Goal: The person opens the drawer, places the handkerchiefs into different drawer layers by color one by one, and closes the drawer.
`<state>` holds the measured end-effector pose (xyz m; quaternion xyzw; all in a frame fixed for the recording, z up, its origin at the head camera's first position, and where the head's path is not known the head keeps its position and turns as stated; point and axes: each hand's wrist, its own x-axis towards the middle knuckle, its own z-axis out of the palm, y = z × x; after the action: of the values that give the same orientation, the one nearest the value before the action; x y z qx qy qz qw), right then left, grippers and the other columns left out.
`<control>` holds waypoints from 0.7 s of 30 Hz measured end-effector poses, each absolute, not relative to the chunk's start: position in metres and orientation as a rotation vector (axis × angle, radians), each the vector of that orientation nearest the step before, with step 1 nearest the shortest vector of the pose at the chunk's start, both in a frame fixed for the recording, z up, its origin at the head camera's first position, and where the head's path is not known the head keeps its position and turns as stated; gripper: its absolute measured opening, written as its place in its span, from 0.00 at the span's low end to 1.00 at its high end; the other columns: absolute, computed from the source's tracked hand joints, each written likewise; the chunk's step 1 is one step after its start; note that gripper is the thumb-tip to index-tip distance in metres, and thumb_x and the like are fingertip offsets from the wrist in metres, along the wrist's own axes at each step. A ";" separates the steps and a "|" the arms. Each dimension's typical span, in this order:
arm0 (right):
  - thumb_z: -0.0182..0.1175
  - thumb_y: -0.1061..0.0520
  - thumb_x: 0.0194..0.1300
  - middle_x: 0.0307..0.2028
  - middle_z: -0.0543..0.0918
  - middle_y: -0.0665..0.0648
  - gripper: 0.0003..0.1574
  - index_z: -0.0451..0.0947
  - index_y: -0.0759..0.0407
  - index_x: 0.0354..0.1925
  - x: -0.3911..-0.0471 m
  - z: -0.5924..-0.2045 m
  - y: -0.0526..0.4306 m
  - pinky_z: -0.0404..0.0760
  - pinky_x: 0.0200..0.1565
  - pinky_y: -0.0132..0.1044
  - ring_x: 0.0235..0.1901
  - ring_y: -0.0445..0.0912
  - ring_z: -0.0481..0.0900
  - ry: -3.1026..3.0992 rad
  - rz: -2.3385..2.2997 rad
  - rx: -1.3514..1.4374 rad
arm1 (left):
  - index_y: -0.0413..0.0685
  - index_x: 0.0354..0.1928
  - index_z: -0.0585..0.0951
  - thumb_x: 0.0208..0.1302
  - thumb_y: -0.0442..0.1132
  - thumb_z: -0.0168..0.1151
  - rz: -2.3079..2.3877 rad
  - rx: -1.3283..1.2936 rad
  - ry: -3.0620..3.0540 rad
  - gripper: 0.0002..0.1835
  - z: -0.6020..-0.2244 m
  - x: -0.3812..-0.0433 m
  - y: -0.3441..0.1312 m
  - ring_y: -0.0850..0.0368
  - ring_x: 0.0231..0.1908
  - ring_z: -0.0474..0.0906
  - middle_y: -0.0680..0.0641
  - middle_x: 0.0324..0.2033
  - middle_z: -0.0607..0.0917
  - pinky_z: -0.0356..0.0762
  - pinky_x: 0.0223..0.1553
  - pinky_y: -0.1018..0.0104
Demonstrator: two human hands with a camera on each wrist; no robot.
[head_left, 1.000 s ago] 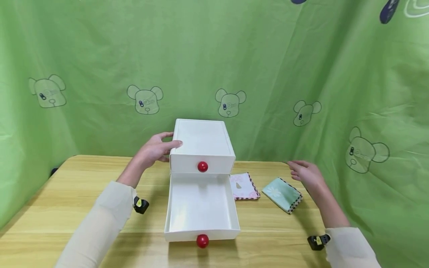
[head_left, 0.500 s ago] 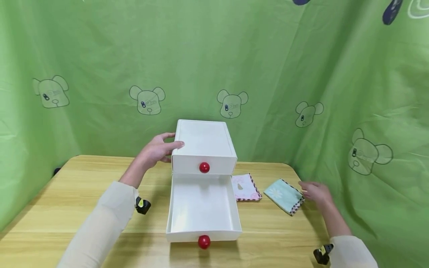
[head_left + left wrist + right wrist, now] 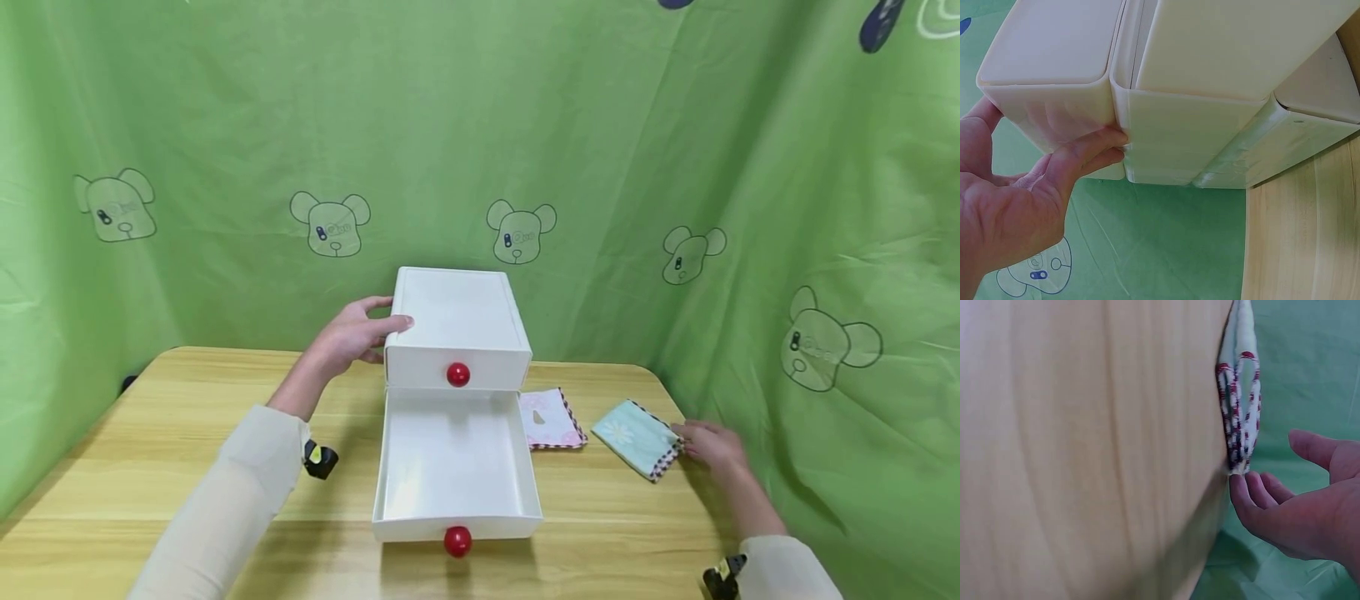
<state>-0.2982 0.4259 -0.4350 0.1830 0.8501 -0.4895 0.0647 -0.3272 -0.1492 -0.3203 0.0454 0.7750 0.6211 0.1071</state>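
A white drawer cabinet [image 3: 459,310] with red ball knobs stands mid-table. Its lower visible drawer [image 3: 450,467] is pulled out, bare inside, while the one above is closed. My left hand [image 3: 352,335] grips the cabinet's upper left side, thumb over the top edge; in the left wrist view, its fingers [image 3: 1088,150] press the side wall near a seam. At the right lies a folded mint-green cloth [image 3: 633,437] with a white flower and checked trim. My right hand [image 3: 711,446] is at its right corner, fingertips right at the trimmed edge [image 3: 1238,412], thumb spread apart above them.
A folded pink-and-white cloth [image 3: 550,419] with similar trim lies against the drawer's right side. The wooden table [image 3: 187,467] reaches back to a green curtain [image 3: 420,125] printed with bear heads, which also hangs close by my right arm.
My right hand has come down and slightly right, from above and behind the mint-green cloth to its right corner. My left hand keeps its hold on the cabinet.
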 end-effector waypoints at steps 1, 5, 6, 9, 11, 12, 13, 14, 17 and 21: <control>0.62 0.36 0.69 0.74 0.56 0.76 0.59 0.49 0.72 0.76 -0.299 -0.437 0.426 0.68 0.71 0.57 0.71 0.68 0.62 2.570 -1.479 0.553 | 0.49 0.80 0.52 0.66 0.50 0.68 1.829 0.134 2.281 0.48 -0.320 -0.327 -0.149 0.48 0.48 0.83 0.38 0.56 0.83 0.88 0.47 0.56; 0.63 0.41 0.69 0.75 0.55 0.76 0.56 0.49 0.71 0.77 -0.300 -0.444 0.427 0.70 0.71 0.54 0.71 0.67 0.62 2.586 -1.480 0.559 | 0.49 0.80 0.52 0.66 0.49 0.68 1.836 0.132 2.273 0.48 -0.320 -0.327 -0.149 0.48 0.48 0.83 0.38 0.56 0.82 0.88 0.47 0.56; 0.64 0.42 0.69 0.74 0.56 0.76 0.56 0.50 0.71 0.77 -0.300 -0.446 0.428 0.70 0.71 0.55 0.71 0.67 0.63 2.606 -1.459 0.560 | 0.49 0.80 0.52 0.66 0.49 0.68 1.837 0.132 2.272 0.48 -0.320 -0.327 -0.149 0.48 0.48 0.83 0.38 0.56 0.82 0.88 0.47 0.56; 0.67 0.44 0.66 0.74 0.57 0.76 0.55 0.53 0.70 0.76 -0.300 -0.450 0.428 0.65 0.72 0.59 0.71 0.69 0.62 2.636 -1.423 0.560 | 0.49 0.80 0.52 0.66 0.48 0.68 1.845 0.132 2.264 0.48 -0.319 -0.327 -0.149 0.48 0.48 0.83 0.38 0.56 0.82 0.88 0.47 0.56; 0.69 0.44 0.64 0.73 0.59 0.76 0.55 0.56 0.69 0.76 -0.300 -0.453 0.429 0.63 0.72 0.62 0.70 0.71 0.61 2.673 -1.381 0.558 | 0.49 0.80 0.52 0.66 0.48 0.68 1.848 0.133 2.260 0.48 -0.319 -0.327 -0.149 0.48 0.48 0.83 0.37 0.57 0.82 0.88 0.47 0.56; 0.70 0.44 0.63 0.73 0.60 0.76 0.55 0.57 0.68 0.75 -0.301 -0.454 0.430 0.62 0.72 0.63 0.70 0.71 0.61 2.691 -1.356 0.563 | 0.49 0.80 0.52 0.66 0.48 0.68 1.846 0.132 2.263 0.48 -0.319 -0.327 -0.149 0.48 0.48 0.83 0.38 0.57 0.82 0.88 0.47 0.56; 0.70 0.45 0.63 0.73 0.59 0.76 0.55 0.57 0.68 0.75 -0.301 -0.456 0.431 0.60 0.72 0.64 0.70 0.72 0.59 2.701 -1.340 0.563 | 0.49 0.80 0.52 0.66 0.49 0.68 1.844 0.131 2.265 0.48 -0.319 -0.327 -0.149 0.48 0.48 0.83 0.38 0.56 0.82 0.88 0.47 0.56; 0.70 0.45 0.62 0.73 0.59 0.75 0.54 0.58 0.68 0.75 -0.302 -0.457 0.431 0.59 0.73 0.64 0.71 0.72 0.58 2.715 -1.320 0.564 | 0.49 0.80 0.52 0.66 0.49 0.68 1.841 0.128 2.269 0.48 -0.319 -0.327 -0.149 0.49 0.48 0.83 0.38 0.56 0.82 0.88 0.47 0.56; 0.70 0.45 0.61 0.74 0.58 0.76 0.54 0.60 0.67 0.74 -0.303 -0.459 0.431 0.56 0.72 0.66 0.71 0.74 0.55 2.759 -1.242 0.554 | 0.49 0.80 0.52 0.66 0.49 0.68 1.832 0.122 2.279 0.48 -0.319 -0.327 -0.149 0.48 0.48 0.83 0.38 0.56 0.82 0.88 0.48 0.56; 0.71 0.47 0.60 0.74 0.56 0.77 0.52 0.62 0.67 0.73 -0.302 -0.459 0.430 0.54 0.72 0.67 0.71 0.75 0.52 2.780 -1.206 0.558 | 0.50 0.80 0.52 0.66 0.50 0.68 1.828 0.124 2.277 0.48 -0.320 -0.327 -0.149 0.48 0.49 0.83 0.38 0.57 0.82 0.88 0.48 0.56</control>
<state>-0.3017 0.4296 -0.4588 0.1811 0.9018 -0.3912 0.0303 -0.3272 -0.1489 -0.3196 0.0423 0.7744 0.6217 0.1091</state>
